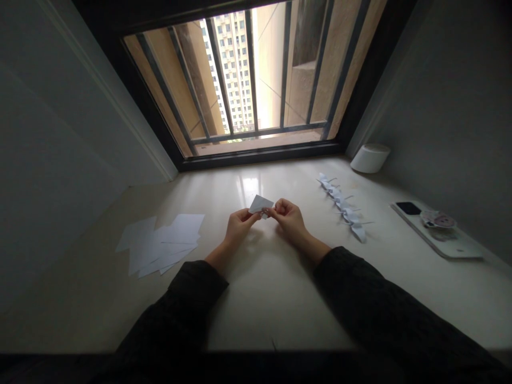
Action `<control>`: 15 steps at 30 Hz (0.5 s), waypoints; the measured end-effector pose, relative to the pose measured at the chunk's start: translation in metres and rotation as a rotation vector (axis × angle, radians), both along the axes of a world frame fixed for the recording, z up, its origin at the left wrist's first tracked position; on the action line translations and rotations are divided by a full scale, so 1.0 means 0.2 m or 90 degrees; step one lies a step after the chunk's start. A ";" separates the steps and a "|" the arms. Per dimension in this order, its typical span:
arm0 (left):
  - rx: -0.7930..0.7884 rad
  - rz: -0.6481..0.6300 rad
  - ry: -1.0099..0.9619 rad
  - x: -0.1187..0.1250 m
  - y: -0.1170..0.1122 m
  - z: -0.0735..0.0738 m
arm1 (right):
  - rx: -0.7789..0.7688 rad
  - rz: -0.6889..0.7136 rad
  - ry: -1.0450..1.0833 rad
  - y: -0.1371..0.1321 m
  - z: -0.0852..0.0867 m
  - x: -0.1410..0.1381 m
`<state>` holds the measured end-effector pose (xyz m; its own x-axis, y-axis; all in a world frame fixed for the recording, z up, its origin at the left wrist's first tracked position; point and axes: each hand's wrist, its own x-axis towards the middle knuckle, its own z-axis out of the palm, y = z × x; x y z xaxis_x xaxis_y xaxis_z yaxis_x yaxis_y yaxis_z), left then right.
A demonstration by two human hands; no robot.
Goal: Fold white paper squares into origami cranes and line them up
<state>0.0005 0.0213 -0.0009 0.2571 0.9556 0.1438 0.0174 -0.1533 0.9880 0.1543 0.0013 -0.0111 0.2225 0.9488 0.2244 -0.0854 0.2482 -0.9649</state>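
A small piece of folded white paper (261, 204) is held up between both hands over the middle of the sill. My left hand (240, 224) pinches its lower left side between thumb and fingers. On the other side, my right hand (288, 217) has its fingers curled and its thumb and fingertip pressed on the paper's lower right edge. The exact folds under the fingertips are too small to make out. To the right of my right hand lies a row of several folded white paper figures (343, 205) with thin points sticking out.
Several loose white paper sheets (168, 242) lie overlapping on the left. At the right are a phone (436, 229) with a round grip on its back and a white cylindrical object (370, 158) by the wall. A barred window (256, 80) stands behind the sill.
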 end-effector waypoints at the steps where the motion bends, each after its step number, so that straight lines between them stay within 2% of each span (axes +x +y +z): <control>1: 0.001 -0.003 -0.002 0.00 0.00 0.00 | -0.003 0.005 0.000 0.00 0.00 0.00; 9: -0.003 0.002 0.047 -0.01 0.01 -0.01 | -0.012 0.014 0.089 0.00 0.01 -0.01; 15: -0.033 -0.058 0.046 -0.01 0.02 -0.01 | -0.029 -0.035 0.106 0.01 0.02 0.00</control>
<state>-0.0020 0.0244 -0.0019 0.3504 0.9338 0.0728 0.0769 -0.1061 0.9914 0.1549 0.0031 -0.0081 0.3042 0.9426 0.1377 -0.2320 0.2135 -0.9490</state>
